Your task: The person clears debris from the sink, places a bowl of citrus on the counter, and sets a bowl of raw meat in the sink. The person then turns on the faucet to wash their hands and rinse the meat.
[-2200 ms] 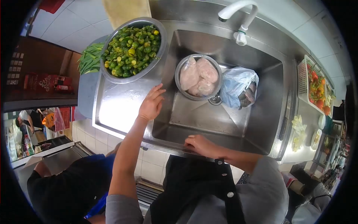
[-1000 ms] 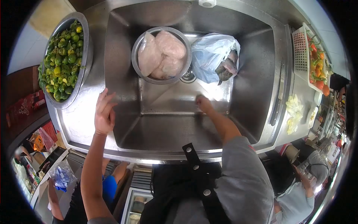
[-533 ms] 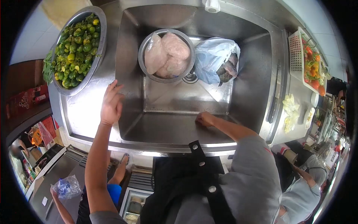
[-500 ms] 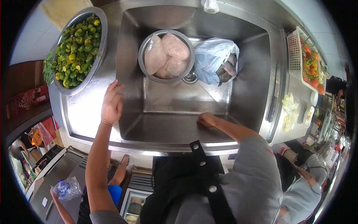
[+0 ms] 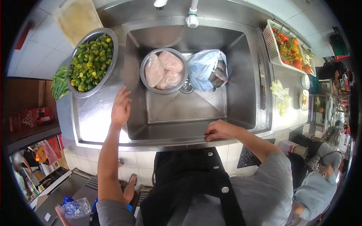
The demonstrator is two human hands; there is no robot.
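My left hand [image 5: 121, 107] is open at the sink's left edge, fingers apart and holding nothing. My right hand [image 5: 220, 130] hovers by the front rim of the steel sink [image 5: 181, 138], its fingers loosely bent and nothing visible in them. Inside the sink stands a metal bowl [image 5: 143, 78] with bagged pale pink meat [image 5: 171, 62]. To its right lies a light blue plastic bag [image 5: 200, 69], and dark fish [image 5: 218, 77] show through its opening. Neither hand touches the bowl or the bag.
A bowl of small green citrus fruits [image 5: 92, 64] stands at the left, beside long green leaves [image 5: 59, 83]. Rightward are a knife [image 5: 263, 96], yellowish gloves [image 5: 279, 94] and a white basket [image 5: 272, 43] of peppers and tomatoes. A faucet [image 5: 192, 20] hangs at the back. Other people are nearby.
The camera view has shifted, showing more of the back wall and faucet. My right hand has moved toward the front rim, its fingers loosened from a curl. My left hand stays by the left edge.
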